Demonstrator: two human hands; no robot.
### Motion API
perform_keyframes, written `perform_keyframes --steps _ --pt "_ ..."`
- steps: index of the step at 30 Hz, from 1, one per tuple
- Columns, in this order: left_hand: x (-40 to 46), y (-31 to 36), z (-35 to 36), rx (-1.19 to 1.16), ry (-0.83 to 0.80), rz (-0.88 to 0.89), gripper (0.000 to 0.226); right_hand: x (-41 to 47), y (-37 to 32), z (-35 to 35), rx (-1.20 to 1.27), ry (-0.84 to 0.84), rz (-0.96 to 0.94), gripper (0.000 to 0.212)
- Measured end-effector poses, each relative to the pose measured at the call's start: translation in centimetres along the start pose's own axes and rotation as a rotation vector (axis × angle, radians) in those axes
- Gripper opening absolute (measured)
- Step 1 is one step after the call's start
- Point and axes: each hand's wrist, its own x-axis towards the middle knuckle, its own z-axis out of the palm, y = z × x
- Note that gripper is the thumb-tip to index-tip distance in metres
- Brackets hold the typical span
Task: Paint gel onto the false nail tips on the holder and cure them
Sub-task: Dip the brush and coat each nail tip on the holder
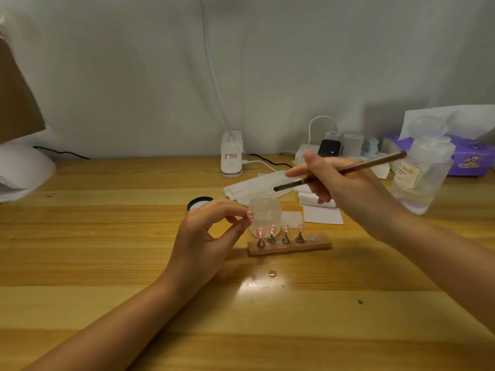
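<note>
A wooden holder lies at the table's middle with several metal pegs, each topped by a pink nail tip; its right end peg spot is bare. My left hand pinches one pink nail tip on its peg between thumb and forefinger, lifted just left of the holder. An open clear gel jar stands right behind the holder. My right hand grips a brown brush, its dark tip pointing left above the jar.
The jar's black lid lies to the left. White wipes and paper squares sit behind the jar. A clear pump bottle, purple tissue box, clip lamp base, chargers and a white curing lamp stand around.
</note>
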Motion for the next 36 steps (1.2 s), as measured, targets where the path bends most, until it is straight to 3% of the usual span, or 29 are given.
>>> perform_keyframes --steps 2,12,18,33,36 --pt "0.0 0.0 0.1 -0.026 0.008 -0.013 0.015 1.3 0.0 -0.4 -0.064 -0.038 -0.004 0.026" --pt "-0.1 -0.3 0.0 -0.029 -0.005 -0.097 0.014 4.6 -0.1 0.9 -0.236 -0.348 0.073 0.028" --pt "0.0 -0.2 -0.1 -0.015 -0.017 -0.095 0.015 5.4 0.4 2.0 -0.328 -0.433 0.114 0.029" --pt "-0.1 -0.3 0.0 -0.023 -0.026 -0.097 0.015 4.8 0.8 2.2 -0.316 -0.338 0.115 0.031" --pt "-0.1 -0.4 0.0 -0.025 -0.024 -0.098 0.016 4.6 0.9 1.4 -0.233 -0.202 0.09 0.031"
